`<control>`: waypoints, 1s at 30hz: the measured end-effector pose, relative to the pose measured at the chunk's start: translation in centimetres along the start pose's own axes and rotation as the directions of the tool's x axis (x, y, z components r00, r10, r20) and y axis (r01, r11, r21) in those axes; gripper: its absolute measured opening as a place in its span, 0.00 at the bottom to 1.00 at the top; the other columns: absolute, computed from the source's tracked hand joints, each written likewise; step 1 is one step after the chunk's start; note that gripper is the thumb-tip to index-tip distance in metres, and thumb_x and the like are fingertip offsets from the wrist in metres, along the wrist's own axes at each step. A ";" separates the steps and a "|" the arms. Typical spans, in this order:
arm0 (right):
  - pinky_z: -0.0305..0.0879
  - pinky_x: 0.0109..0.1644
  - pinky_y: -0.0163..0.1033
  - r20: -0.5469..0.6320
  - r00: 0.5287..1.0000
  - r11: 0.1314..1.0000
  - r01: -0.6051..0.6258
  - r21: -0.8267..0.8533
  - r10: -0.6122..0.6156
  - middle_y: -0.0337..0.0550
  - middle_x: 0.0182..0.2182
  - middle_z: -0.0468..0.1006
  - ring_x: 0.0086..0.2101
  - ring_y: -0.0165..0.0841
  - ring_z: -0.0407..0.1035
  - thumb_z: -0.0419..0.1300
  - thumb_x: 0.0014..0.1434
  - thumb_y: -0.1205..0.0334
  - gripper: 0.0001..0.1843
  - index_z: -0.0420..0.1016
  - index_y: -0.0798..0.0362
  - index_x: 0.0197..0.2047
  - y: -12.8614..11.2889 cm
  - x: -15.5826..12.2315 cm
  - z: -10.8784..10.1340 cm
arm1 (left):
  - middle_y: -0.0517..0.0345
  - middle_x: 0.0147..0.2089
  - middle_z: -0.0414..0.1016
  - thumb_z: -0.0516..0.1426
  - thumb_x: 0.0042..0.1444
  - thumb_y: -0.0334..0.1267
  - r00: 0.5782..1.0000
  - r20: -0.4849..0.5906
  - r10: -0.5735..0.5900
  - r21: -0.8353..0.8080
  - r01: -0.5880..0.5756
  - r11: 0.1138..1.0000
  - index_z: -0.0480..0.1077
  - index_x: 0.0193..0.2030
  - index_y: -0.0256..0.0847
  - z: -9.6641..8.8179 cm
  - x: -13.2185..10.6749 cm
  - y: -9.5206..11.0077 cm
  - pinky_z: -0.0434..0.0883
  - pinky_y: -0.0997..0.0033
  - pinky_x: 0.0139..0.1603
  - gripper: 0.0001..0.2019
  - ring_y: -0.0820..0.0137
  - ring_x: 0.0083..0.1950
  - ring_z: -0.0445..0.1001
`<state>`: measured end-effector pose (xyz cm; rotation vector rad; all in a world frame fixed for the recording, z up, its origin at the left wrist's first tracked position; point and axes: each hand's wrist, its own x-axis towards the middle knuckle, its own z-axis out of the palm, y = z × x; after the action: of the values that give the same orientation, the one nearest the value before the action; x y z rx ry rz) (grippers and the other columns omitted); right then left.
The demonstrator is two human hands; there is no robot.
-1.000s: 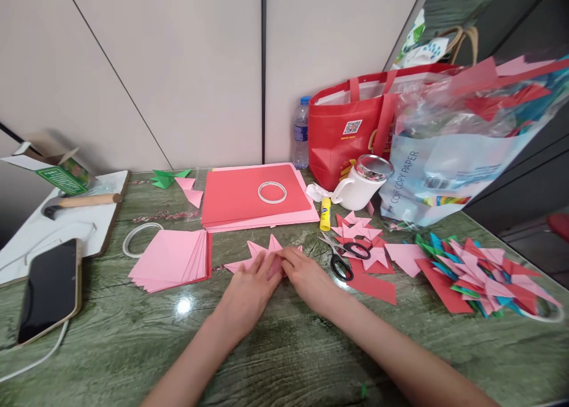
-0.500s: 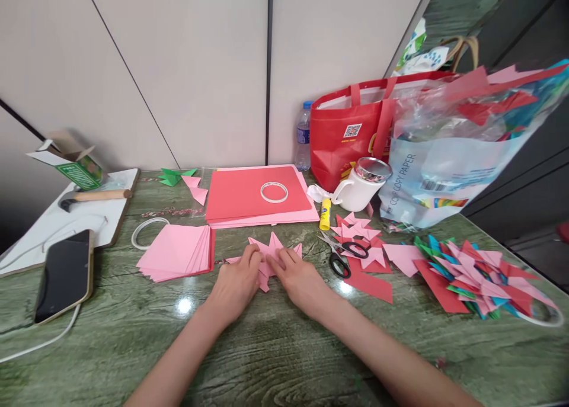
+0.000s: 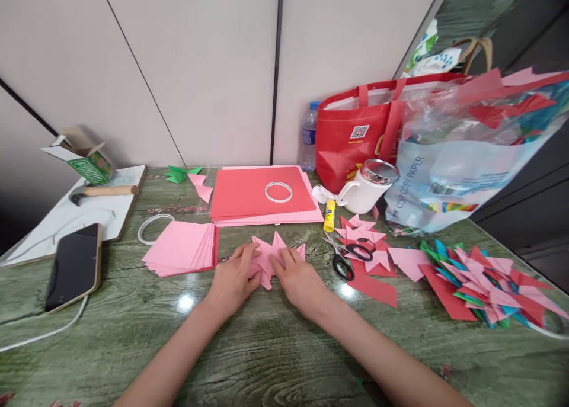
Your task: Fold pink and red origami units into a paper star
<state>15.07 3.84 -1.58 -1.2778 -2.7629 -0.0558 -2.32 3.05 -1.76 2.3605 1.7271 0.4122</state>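
A pink folded paper star (image 3: 268,259) lies on the green wood-grained table between my hands, several of its points showing. My left hand (image 3: 233,279) is at the star's left side, fingers bent over the paper and thumb against it lower down, covering the left points. On the right side, my right hand (image 3: 300,279) presses its curled fingers onto the star near the middle. A fanned stack of pink paper squares (image 3: 180,247) lies left of my left hand. Black-handled scissors (image 3: 344,265) rest to the right, beside a yellow glue stick (image 3: 329,215).
Red and pink sheets (image 3: 240,191) lie behind, bearing a roll of tape (image 3: 278,183). A white mug (image 3: 367,188), red bag (image 3: 340,146) and copy-paper bag (image 3: 440,188) stand back right. Folded paper pieces (image 3: 489,282) pile at right; a phone (image 3: 73,268) and hammer (image 3: 104,191) lie left.
The view has swung slightly left, so everything sits a little farther right. My left fingers have slid toward the star's left edge, uncovering more paper; my right hand keeps its place on it.
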 end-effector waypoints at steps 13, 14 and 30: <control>0.71 0.37 0.44 -0.021 0.998 0.997 -0.063 0.037 0.064 0.59 0.45 0.67 0.49 0.48 0.61 0.54 0.60 0.50 0.26 0.64 0.58 0.55 -0.6 0.0 0.9 | 0.51 0.44 0.73 0.56 0.54 0.33 0.983 -0.170 0.070 -0.102 -0.088 0.991 0.64 0.46 0.38 0.4 -0.6 -1.1 0.74 0.63 0.43 0.12 0.65 0.46 0.73; 0.72 0.37 0.45 -0.024 0.998 0.997 -0.064 0.038 0.065 0.59 0.45 0.67 0.49 0.48 0.61 0.54 0.60 0.50 0.26 0.64 0.57 0.55 -0.6 0.0 0.9 | 0.50 0.44 0.73 0.56 0.55 0.33 0.976 -0.177 0.126 -0.087 -0.143 0.986 0.65 0.44 0.38 0.5 -0.7 -1.2 0.73 0.62 0.45 0.10 0.65 0.48 0.72; 0.73 0.37 0.44 -0.027 0.996 0.995 -0.079 0.065 0.080 0.61 0.47 0.68 0.50 0.47 0.61 0.55 0.59 0.52 0.25 0.65 0.58 0.56 -0.8 0.0 0.7 | 0.41 0.55 0.70 0.46 0.62 0.31 0.964 -0.066 0.257 0.251 -0.234 0.939 0.67 0.53 0.32 1.8 -2.6 -0.4 0.65 0.49 0.58 0.16 0.57 0.60 0.64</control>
<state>14.37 3.38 -2.24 -1.3579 -2.6635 0.0188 -2.81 0.72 -3.90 2.7905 1.6056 0.3785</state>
